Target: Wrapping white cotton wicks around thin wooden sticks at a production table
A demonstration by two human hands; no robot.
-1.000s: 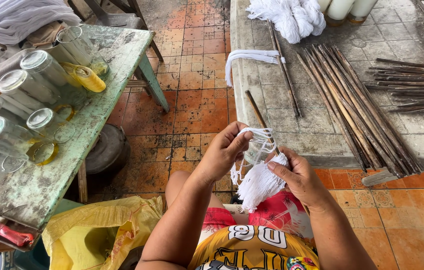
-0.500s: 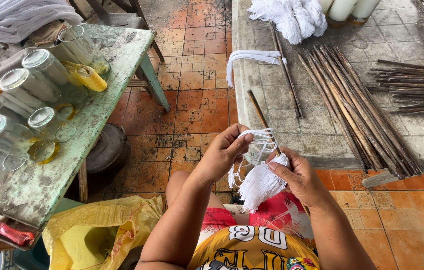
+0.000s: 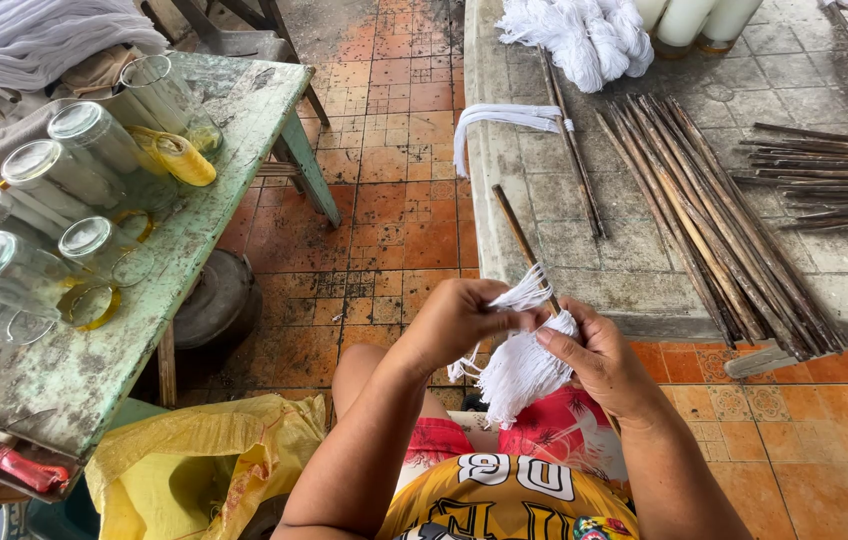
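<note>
Your right hand (image 3: 609, 365) is clamped on a thick bundle of white string (image 3: 522, 368) gathered against a thin brown stick (image 3: 524, 245), held over your lap. Your left hand (image 3: 459, 320) pinches a few strands (image 3: 524, 293) pulled up off the bundle beside the stick; that grip is together on the threads.

Progress, as judged: one stick (image 3: 572, 150) with white string attached lies on the grey surface (image 3: 644, 270) ahead, apparently finished. A large pile of bare sticks (image 3: 714, 210) lies beside it, well apart from your hands, unworked. A heap of white string (image 3: 579, 30) sits at the far edge. Most of the work appears outstanding.
</note>
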